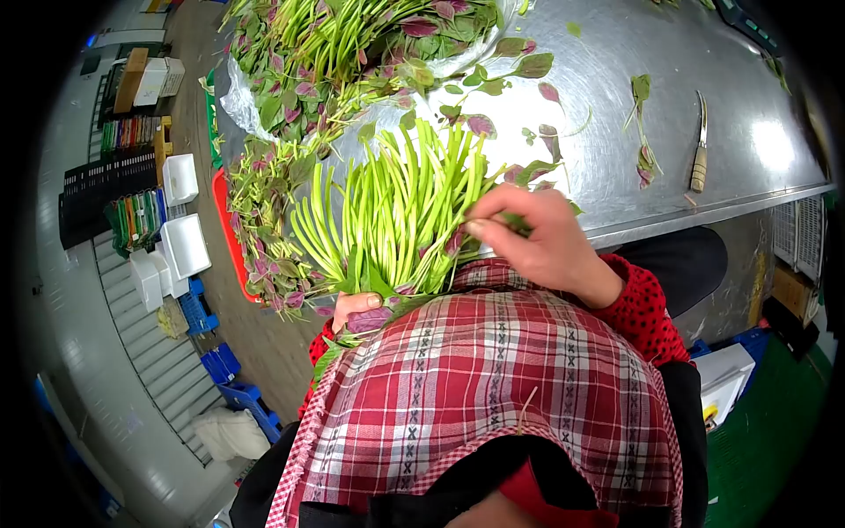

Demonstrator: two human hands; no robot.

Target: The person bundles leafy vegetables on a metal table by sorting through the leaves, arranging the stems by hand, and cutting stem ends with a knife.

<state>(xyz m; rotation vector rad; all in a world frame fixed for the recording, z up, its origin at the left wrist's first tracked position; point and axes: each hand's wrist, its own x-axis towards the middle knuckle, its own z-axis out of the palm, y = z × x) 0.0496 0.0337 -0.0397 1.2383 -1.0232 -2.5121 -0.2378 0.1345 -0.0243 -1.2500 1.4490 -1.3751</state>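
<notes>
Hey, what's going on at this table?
Someone in a plaid apron is handling leafy greens. Their left hand holds a bunch of greens near its leafy end, stems pointing away. The right hand has thumb and forefinger at the bunch's right edge; whether they grip a stem is unclear. More greens are heaped beyond, and a knife and loose leaves lie on the metal table.

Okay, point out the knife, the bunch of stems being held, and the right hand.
Knife [699,167]: head view, on its handle.
Bunch of stems [396,211]: head view, partway along the stems.
Right hand [547,236]: head view, middle of the hand.
</notes>
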